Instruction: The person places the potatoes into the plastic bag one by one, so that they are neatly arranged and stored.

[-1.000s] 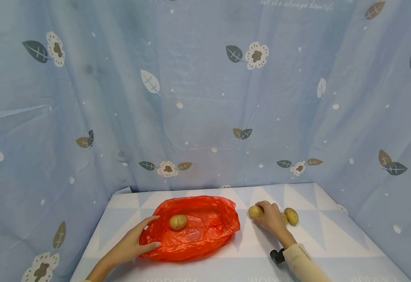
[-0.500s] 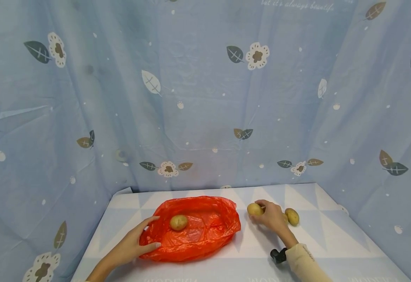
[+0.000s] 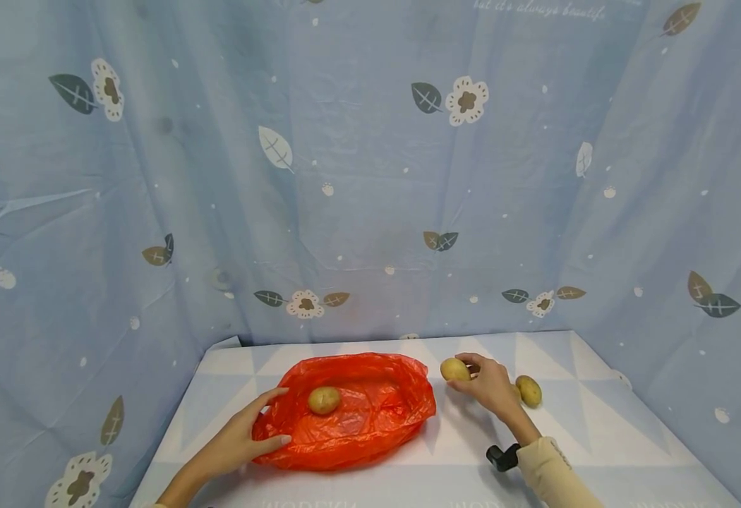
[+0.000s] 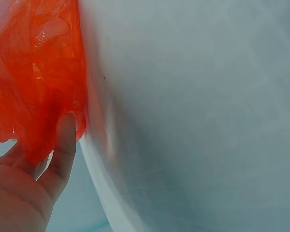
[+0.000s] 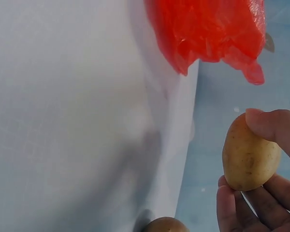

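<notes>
Right hand (image 3: 491, 386) lifts a potato (image 3: 455, 370) above the worktop (image 3: 605, 437), toward its back edge.
Its grip is closed around the potato, near the right end of a red bag (image 3: 370, 421). The left hand (image 3: 238, 439) touches the bag's left end, thumb and fingers spread; a second potato (image 3: 324, 400) lies inside. Toward the worktop's right edge sits a third potato (image 3: 528, 391), beside apparently a fourth potato (image 3: 515, 389), mostly hidden.
</notes>
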The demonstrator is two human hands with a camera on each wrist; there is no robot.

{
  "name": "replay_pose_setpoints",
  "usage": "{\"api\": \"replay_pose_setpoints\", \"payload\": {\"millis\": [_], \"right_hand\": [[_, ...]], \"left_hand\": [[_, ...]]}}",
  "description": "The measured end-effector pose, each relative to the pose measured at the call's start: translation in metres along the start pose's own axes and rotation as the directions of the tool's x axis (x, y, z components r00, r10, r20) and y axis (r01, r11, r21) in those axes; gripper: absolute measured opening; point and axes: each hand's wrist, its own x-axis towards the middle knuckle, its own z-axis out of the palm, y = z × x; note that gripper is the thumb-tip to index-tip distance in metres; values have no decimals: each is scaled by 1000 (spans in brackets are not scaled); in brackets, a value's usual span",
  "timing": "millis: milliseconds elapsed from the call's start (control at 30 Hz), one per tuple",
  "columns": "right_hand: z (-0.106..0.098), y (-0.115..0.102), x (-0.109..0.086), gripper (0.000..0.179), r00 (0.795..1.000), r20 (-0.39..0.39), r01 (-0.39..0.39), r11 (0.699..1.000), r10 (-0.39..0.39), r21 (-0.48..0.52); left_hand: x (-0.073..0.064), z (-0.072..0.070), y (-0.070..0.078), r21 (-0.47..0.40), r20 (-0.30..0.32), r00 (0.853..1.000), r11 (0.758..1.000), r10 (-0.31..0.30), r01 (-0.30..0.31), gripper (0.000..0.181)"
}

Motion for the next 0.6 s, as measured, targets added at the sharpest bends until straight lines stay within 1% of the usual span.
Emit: {"api": "replay_pose_setpoints", "payload": {"millis": [233,367,600], "right_hand": [[-1,-1,-1,59,1000,-1,30,998,-30,56],[0,-4,-2,59,999,-7,45,996,-45,76],[4,-12,-3,57,999,8,31,991,-32,127]], "left_hand": [[1,0,0,4,4,1000,1000,9,-9,80],[1,0,1,4,2,1000,1000,3,-3,80],[1,0,2,3,-1,1000,1000,-16,16,81]]}}
